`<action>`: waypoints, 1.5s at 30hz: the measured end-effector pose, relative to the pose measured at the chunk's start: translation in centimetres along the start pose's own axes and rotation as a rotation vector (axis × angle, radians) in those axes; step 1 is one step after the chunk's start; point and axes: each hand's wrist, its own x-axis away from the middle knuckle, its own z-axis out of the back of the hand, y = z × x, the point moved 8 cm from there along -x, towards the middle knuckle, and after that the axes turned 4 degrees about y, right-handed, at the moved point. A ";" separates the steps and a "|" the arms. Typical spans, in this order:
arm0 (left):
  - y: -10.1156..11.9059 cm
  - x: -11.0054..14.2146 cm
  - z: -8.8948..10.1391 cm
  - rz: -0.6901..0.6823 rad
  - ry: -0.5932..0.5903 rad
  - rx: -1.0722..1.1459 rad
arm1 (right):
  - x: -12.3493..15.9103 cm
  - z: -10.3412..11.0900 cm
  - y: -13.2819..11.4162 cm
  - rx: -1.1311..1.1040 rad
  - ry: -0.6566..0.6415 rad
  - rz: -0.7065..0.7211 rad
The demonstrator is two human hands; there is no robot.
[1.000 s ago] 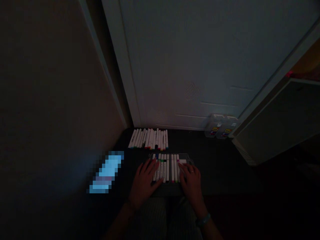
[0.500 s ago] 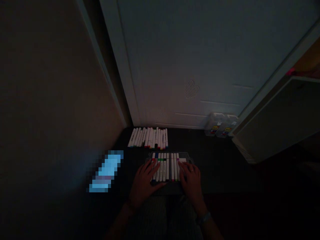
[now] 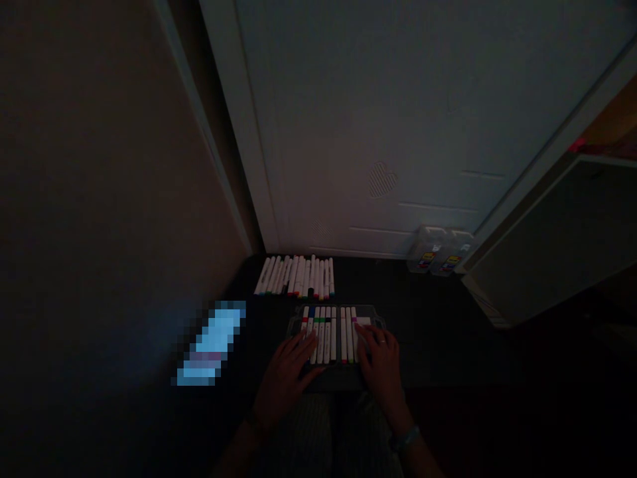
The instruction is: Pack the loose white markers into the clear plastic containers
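Observation:
The scene is very dark. A shallow tray (image 3: 293,323) of white markers (image 3: 326,335) with coloured caps lies on the dark floor in front of me. My left hand (image 3: 287,377) rests on the tray's left end, fingers spread flat over the markers. On the tray's right end lies my right hand (image 3: 381,365), a ring on one finger and its fingers flat on the markers. A band sits on my right wrist. Neither hand grips anything.
A loose row of white markers (image 3: 297,276) lies by the base of a white door (image 3: 378,119). Two small clear containers (image 3: 440,252) stand at the door's right foot. A glowing blue screen (image 3: 209,343) lies left. A white cabinet (image 3: 552,245) stands right.
My left hand has slid slightly back toward me along the tray's left end. The right hand has stayed put on the markers.

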 end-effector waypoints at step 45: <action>1.2 -3.5 1.4 0.118 0.091 0.150 | 0.1 -1.0 0.4 0.004 -0.039 0.004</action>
